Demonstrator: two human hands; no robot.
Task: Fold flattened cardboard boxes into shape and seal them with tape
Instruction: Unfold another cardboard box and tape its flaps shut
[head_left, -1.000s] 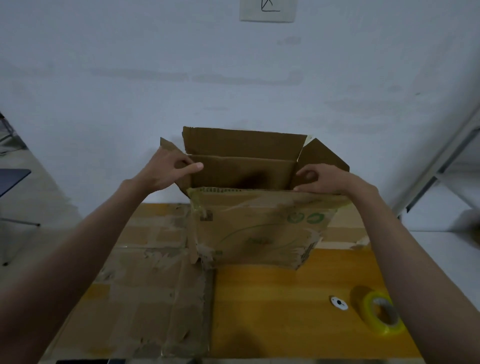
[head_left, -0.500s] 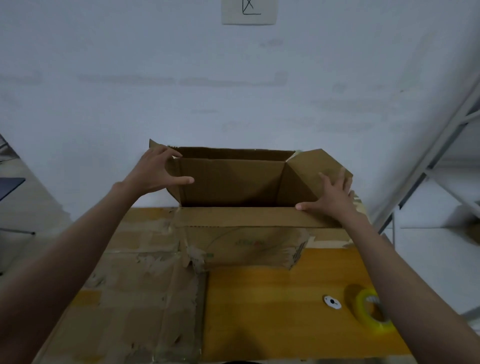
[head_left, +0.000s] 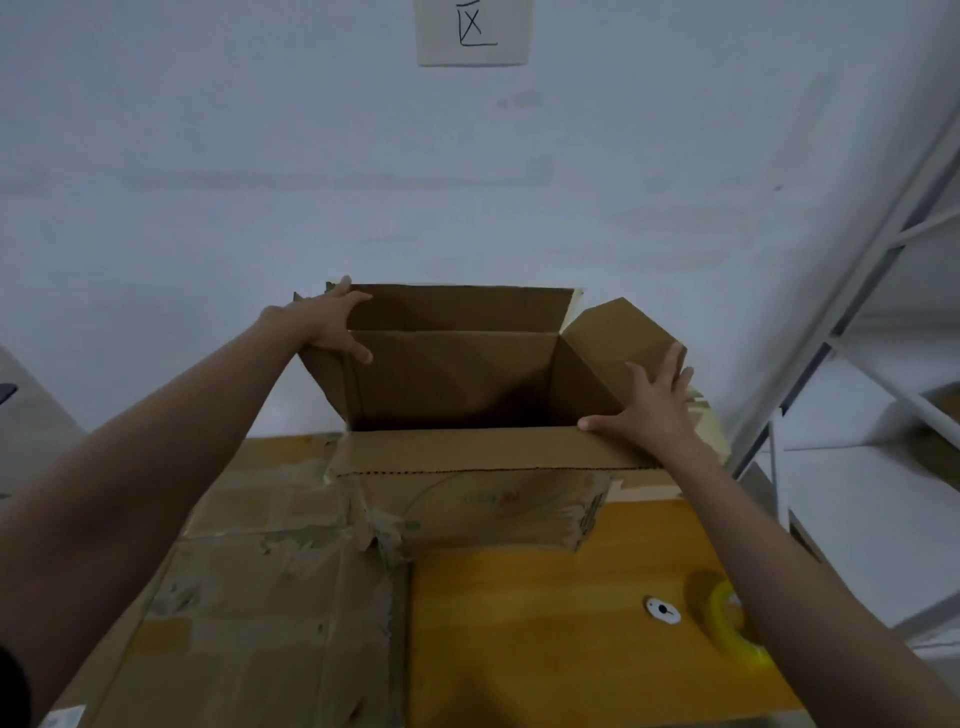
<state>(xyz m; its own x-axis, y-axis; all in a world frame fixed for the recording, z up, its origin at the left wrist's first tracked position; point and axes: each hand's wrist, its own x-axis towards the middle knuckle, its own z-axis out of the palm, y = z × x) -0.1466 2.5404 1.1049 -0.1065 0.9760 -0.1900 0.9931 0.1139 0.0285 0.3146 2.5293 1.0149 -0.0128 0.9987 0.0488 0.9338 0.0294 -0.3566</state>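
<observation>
The cardboard box (head_left: 467, 384) stands open-topped at the far edge of the table (head_left: 545, 623), against the wall, with its long axis running left to right across my view. My left hand (head_left: 327, 325) grips the left side flap (head_left: 322, 364), thumb inside and fingers over its upper edge. My right hand (head_left: 654, 410) lies flat with fingers spread on the right side flap (head_left: 618, 338), holding nothing; the thumb touches the near flap (head_left: 467, 449), which is folded outward toward me. The far flap (head_left: 457, 306) stands upright. Each side flap lies directly under its own hand, so I judge that folding them inward comes next. The tape roll (head_left: 732, 623) lies on the table nearer my right arm, which partly covers it. The box floor is in shadow; I cannot tell whether it is sealed. Flattened cardboard (head_left: 249, 597) covers the table's left half.
</observation>
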